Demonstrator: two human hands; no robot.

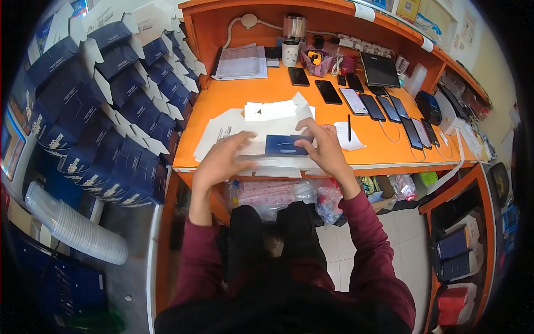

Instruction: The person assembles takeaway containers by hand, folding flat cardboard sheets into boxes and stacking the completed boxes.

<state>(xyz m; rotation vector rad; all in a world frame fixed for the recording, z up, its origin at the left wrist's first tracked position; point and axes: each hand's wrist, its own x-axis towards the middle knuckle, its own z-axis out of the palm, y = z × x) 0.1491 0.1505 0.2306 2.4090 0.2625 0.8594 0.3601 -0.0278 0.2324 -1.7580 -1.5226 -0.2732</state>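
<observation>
A partly folded cardboard box piece (286, 146), dark blue on one panel and pale elsewhere, lies at the front edge of the orange desk (222, 94). My right hand (324, 146) grips its right end, with the fingers bent over the blue panel and its upright flap. My left hand (225, 158) is at the left end, fingers apart and slightly blurred, with nothing seen between them. Under and behind the piece are flat white cardboard sheets (214, 133). A white paper slip with a small dark triangle (270, 111) lies just beyond.
Stacked blue boxes (119, 111) rise at the left, above nested plastic cups (78, 225). Several phones (328, 92) with cables lie on the desk's right side, near a pen (349, 128) on paper. A raised shelf (334, 14) borders the back. Bagged items (272, 192) sit below.
</observation>
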